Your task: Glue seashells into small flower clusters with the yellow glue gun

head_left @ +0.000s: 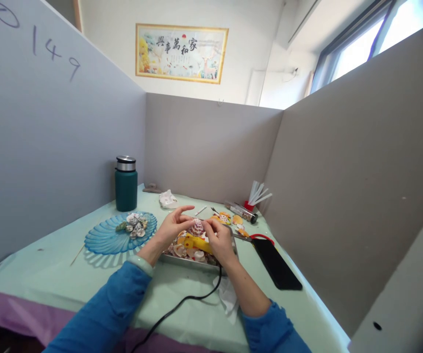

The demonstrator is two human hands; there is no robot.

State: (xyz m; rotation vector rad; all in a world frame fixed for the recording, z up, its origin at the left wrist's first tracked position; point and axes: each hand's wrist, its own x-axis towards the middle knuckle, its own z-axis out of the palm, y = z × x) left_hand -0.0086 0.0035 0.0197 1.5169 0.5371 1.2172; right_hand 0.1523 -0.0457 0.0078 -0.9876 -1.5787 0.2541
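A ribbed, pink-and-white scallop shell (196,227) is pinched between my two hands at the middle of the table. My left hand (174,225) grips its left edge with thumb and finger, while the other fingers stretch out. On the opposite edge, the fingertips of my right hand (216,239) close on the shell. Below them lies a metal tray (192,264) full of shells. A yellow glue gun (199,243) rests on that tray, partly hidden by my right hand, and a black cord (182,300) runs from it toward me.
To the left, a blue fluted glass plate (103,238) carries a cluster of shells; a green bottle (126,189) stands behind it. At right lie a black phone (275,264), red-handled scissors (262,238) and orange shells (237,220). Glue sticks (258,192) stand farther back. Grey partitions (211,147) enclose the table.
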